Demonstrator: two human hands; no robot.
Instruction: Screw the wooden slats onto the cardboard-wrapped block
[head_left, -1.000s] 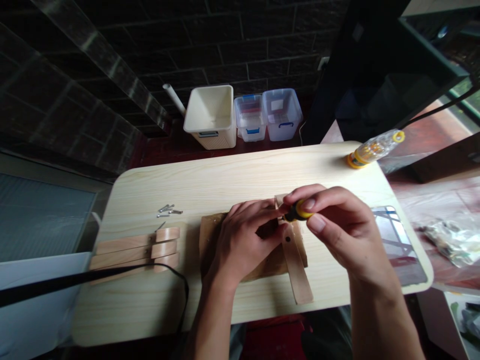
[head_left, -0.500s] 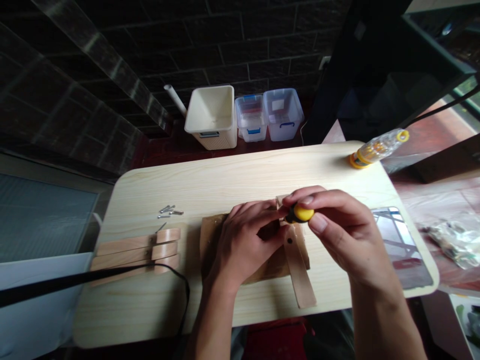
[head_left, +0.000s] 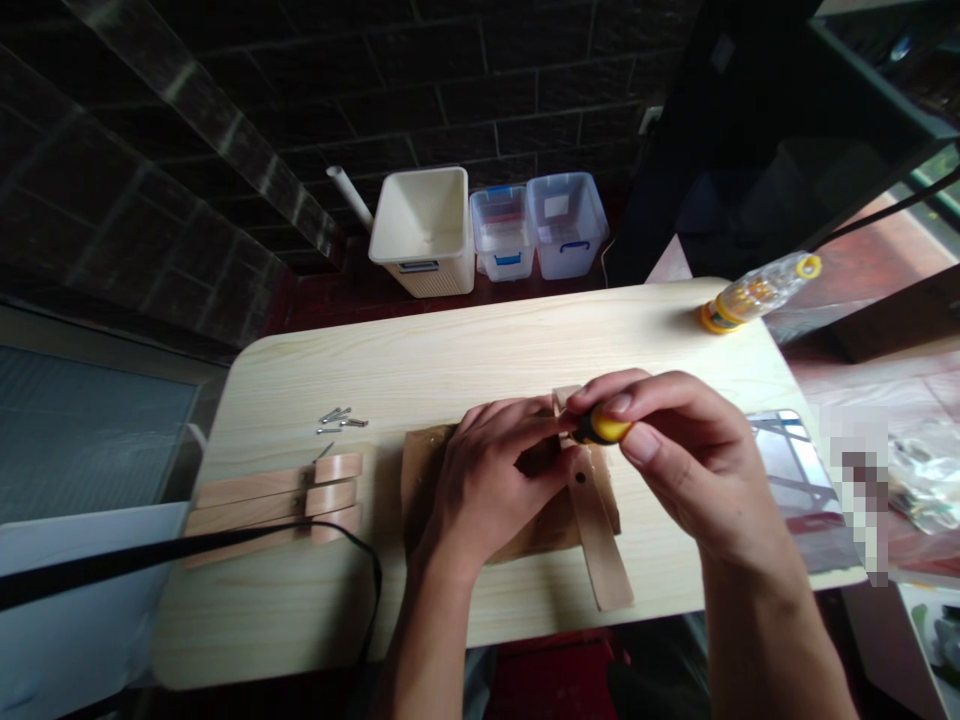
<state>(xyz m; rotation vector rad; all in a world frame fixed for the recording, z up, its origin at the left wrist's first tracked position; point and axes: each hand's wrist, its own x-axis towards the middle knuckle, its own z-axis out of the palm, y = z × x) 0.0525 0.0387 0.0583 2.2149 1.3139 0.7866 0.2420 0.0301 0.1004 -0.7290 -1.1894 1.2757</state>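
Note:
A screwdriver with a yellow and black handle (head_left: 609,426) is pinched between the thumb and fingers of my right hand (head_left: 694,465). Its handle end faces me, and the shaft and tip are hidden. Below it lies a flat wooden strip (head_left: 600,550) with a dark hole and a raised curved part at its far end. My left hand (head_left: 495,475) lies across a brown wrapped block (head_left: 427,470) under the strip. Its thumb and index finger close in on the wooden strip beside the screwdriver; their tips are partly covered.
At left on the table (head_left: 480,350) lie several screws (head_left: 341,420) and more wooden strips with curved ends (head_left: 262,490), crossed by a black strap (head_left: 187,545). A clear bottle-shaped case (head_left: 757,293) stands at the far right corner, near a tablet-like glossy panel (head_left: 799,480). Plastic bins (head_left: 424,265) stand behind.
Both hands keep nearly the same place and grip. The screwdriver's handle shifts very slightly to the right with my right hand. The whole view moves a little.

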